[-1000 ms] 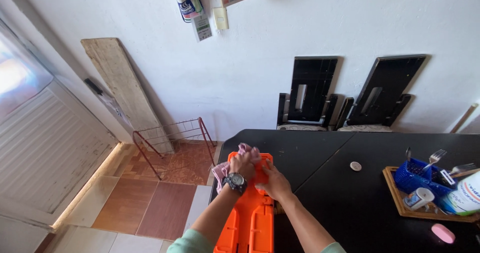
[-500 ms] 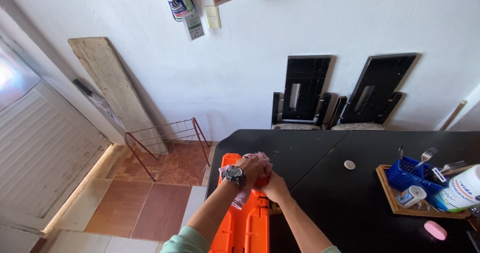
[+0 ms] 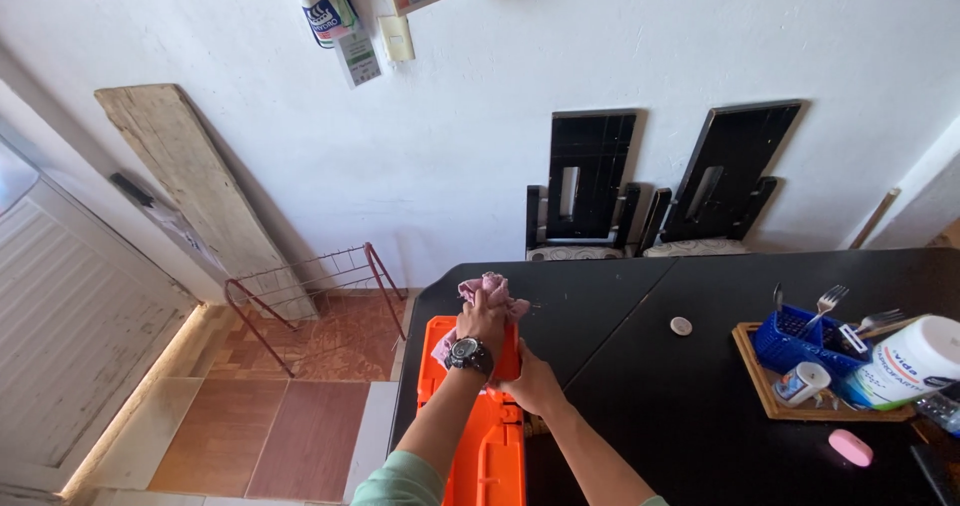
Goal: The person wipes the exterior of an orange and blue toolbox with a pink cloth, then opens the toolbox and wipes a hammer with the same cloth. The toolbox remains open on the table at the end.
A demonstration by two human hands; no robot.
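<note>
- Head view: the left hand (image 3: 481, 318), a watch on its wrist, has its fingers closed around a bunched pink cloth (image 3: 487, 289), held at the far end of an orange case (image 3: 487, 436).
- The orange case lies on the near left part of a black table (image 3: 700, 396), its length running near to far.
- The right hand (image 3: 530, 378) rests on the case just right of the left wrist; whether its fingers are spread or curled cannot be told.
- On the table's right side sits a wooden tray (image 3: 752, 371) carrying a blue cutlery basket (image 3: 795, 336).
- A small pink oval object (image 3: 850, 447) lies near the tray.
</note>
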